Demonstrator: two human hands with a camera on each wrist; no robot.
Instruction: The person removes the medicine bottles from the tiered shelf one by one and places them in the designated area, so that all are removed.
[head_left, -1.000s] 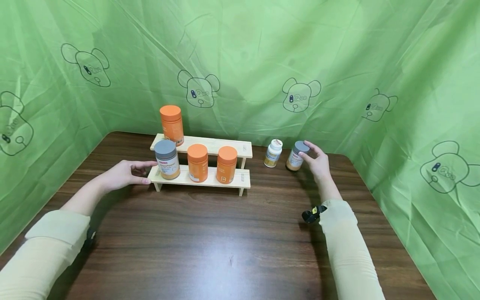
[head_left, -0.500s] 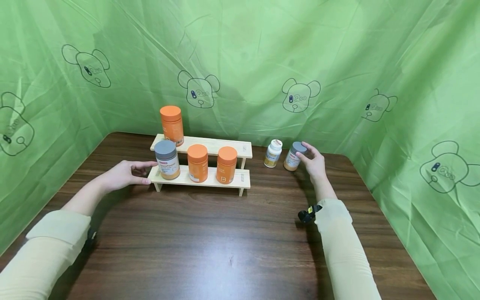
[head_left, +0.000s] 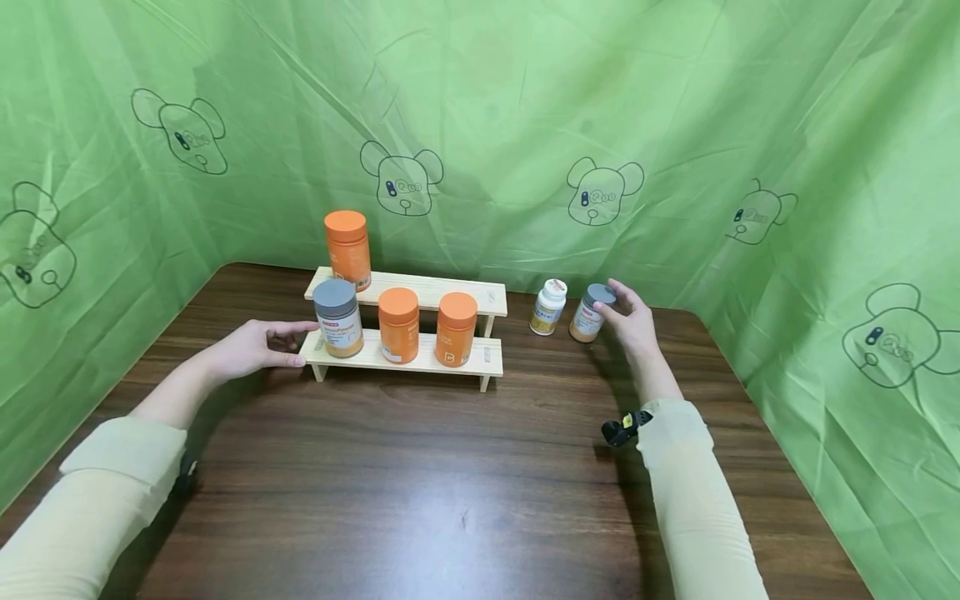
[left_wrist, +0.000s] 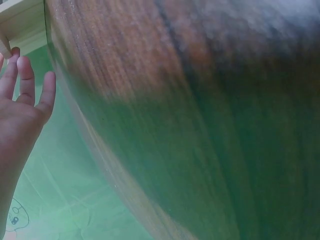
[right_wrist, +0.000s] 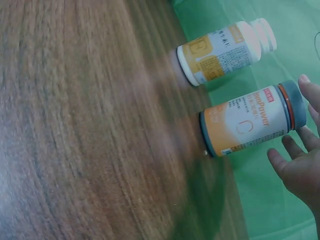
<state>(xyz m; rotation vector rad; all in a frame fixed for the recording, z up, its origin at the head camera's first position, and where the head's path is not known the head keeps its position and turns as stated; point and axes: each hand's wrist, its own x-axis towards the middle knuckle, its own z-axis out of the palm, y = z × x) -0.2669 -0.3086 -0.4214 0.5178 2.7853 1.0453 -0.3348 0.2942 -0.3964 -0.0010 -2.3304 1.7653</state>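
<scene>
On the right, my right hand [head_left: 636, 329] holds a grey-lidded supplement jar [head_left: 588, 317] by its lid with thumb and finger. In the right wrist view the jar [right_wrist: 245, 120] stands upright, its label white and orange, the other fingers loose beside it. A smaller white-capped bottle [head_left: 547, 310] is just left of it. At the left end of a two-step wooden shelf [head_left: 491, 354], my left hand [head_left: 251, 350] grips the lower step's end between thumb and index finger. The left wrist view shows other fingers [left_wrist: 47, 95] extended beneath the wooden shelf [left_wrist: 25, 22].
A larger grey-lidded jar [head_left: 340, 321] and two orange jars, one at the middle [head_left: 399, 329] and one at the right [head_left: 455, 333], stand on the lower step. Another orange jar [head_left: 349, 254] is on the upper step. Green cloth [head_left: 487, 100] surrounds the brown table [head_left: 450, 467].
My right hand has shifted the grey-lidded supplement jar slightly left, closer to the white-capped bottle. The left hand stays at the shelf's end. The whole view has shifted a little.
</scene>
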